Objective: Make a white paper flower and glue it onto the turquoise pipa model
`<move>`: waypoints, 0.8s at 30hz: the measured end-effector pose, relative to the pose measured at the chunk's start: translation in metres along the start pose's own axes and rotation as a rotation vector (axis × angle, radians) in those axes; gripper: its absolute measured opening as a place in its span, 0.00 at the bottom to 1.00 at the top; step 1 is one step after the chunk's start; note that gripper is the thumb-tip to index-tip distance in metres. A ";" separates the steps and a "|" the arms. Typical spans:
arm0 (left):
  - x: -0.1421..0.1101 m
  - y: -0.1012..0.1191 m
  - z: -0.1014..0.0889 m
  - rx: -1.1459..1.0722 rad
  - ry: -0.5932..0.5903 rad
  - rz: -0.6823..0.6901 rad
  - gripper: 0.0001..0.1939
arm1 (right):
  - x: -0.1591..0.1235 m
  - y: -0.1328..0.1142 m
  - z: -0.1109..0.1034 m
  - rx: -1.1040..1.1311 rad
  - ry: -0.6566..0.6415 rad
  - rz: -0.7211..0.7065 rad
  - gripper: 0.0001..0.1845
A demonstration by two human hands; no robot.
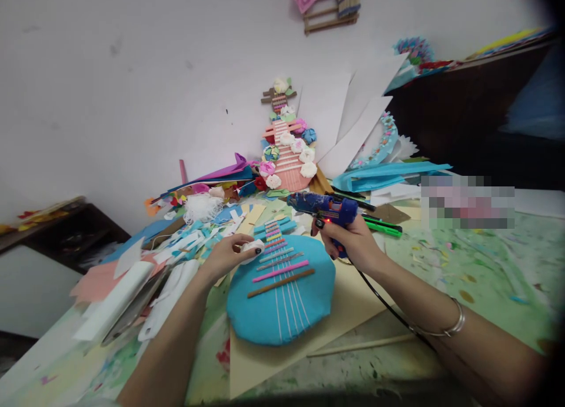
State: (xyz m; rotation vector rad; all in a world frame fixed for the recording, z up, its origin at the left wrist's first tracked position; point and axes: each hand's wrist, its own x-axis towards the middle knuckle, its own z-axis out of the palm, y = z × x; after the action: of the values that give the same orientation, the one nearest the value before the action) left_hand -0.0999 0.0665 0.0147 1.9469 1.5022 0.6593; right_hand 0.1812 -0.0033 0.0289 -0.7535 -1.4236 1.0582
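A blue craft guitar (282,313) lies flat, with white strings and several coloured strips across its neck and body. At its upper left edge, my left hand (227,254) pinches a small white paper flower (251,249), partly hidden by the fingers. My right hand (348,242) is wrapped round a dark blue glue gun (324,210), held above the guitar's right shoulder. The gun's nozzle points left and a small red light glows on it. Its black cord (375,298) runs down along my right forearm.
Under the guitar is a cream sheet (265,366); a thin stick (362,345) lies in front. Paper scraps (189,236) and white rolls (115,301) crowd the left. A pink flowered guitar (291,160) leans on the wall. Green markers (384,226) lie right of the gun.
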 end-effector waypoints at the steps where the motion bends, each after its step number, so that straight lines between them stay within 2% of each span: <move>1: 0.000 0.000 0.001 0.016 0.006 -0.003 0.24 | 0.000 0.000 0.000 -0.005 0.001 -0.001 0.13; 12: -0.001 0.000 0.008 0.087 -0.010 -0.001 0.24 | -0.001 -0.002 0.000 -0.009 0.003 0.000 0.13; 16: 0.001 -0.003 0.008 0.088 -0.029 -0.024 0.28 | -0.001 -0.002 -0.001 -0.010 -0.002 -0.001 0.13; 20: -0.002 0.000 0.001 -0.035 -0.125 -0.048 0.32 | -0.002 -0.001 -0.001 0.009 -0.011 -0.013 0.13; 24: -0.007 0.004 -0.009 -0.126 -0.271 -0.174 0.34 | -0.002 0.000 -0.002 0.017 -0.013 -0.019 0.12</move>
State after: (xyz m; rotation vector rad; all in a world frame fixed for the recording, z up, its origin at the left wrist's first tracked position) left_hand -0.1047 0.0599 0.0238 1.7107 1.4051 0.3868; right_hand 0.1830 -0.0050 0.0283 -0.7205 -1.4293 1.0605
